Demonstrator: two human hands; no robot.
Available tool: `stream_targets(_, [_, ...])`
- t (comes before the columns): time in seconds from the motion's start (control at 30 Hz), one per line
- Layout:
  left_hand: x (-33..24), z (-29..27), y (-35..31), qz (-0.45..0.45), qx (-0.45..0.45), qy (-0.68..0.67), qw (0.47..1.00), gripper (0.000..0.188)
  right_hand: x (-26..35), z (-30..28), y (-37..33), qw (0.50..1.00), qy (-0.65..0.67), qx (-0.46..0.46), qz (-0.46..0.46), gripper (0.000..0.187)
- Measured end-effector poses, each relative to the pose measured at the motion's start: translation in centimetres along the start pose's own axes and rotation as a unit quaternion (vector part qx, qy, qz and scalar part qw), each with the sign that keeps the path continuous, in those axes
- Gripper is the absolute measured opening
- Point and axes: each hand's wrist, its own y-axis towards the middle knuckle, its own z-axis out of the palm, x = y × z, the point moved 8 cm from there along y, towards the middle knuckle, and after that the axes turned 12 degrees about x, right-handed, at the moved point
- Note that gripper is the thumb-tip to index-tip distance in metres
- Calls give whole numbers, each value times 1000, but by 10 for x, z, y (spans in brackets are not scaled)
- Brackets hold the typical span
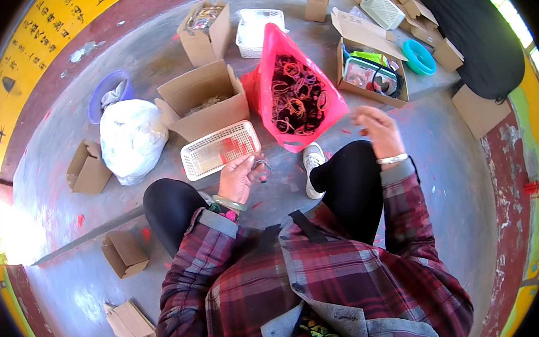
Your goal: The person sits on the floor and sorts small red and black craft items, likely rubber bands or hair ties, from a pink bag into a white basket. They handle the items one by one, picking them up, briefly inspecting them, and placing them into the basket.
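Note:
My left hand is closed, pinching a small dark hair tie that loops out from its fingertips. It is just past the near edge of a cream plastic basket, in which something flat and reddish lies. To the right, my right hand is raised with its fingers loosely bent and apart, and nothing shows in it. It is beside a bright pink plastic bag, apart from it. The bag gapes toward me, full of many dark, purple and orange hair ties.
Behind the basket stands an open cardboard box. Left of it are a stuffed white plastic bag and a purple basin. Farther right come a box of packaged goods, a teal basin and piled cartons. My knees flank the near floor.

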Motion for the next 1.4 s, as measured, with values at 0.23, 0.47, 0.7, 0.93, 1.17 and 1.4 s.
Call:
stream_targets(0.23, [-5,2,-2,7,-23,-8,1000,23,-61,173,24,961,-46,244,118,37])
stream_targets(0.47, [-1,7,-2,1,-5,-28,1000,23,-71,196,23,962,7,244,121,17])
stream_targets(0.7, [0,10,-2,-21,15,-38,999,23,-68,193,20,967,74,220,103,11])
stream_targets(0.93, [2,12,-1,-42,6,-3,999,17,-82,193,23,964,87,235,94,10])
stream_targets(1.17, [-2,12,-3,-35,-4,24,999,17,-81,186,23,972,-20,213,93,14])
stream_targets(1.4, [-4,11,-2,-27,-8,35,999,16,-79,188,18,974,25,202,98,14])
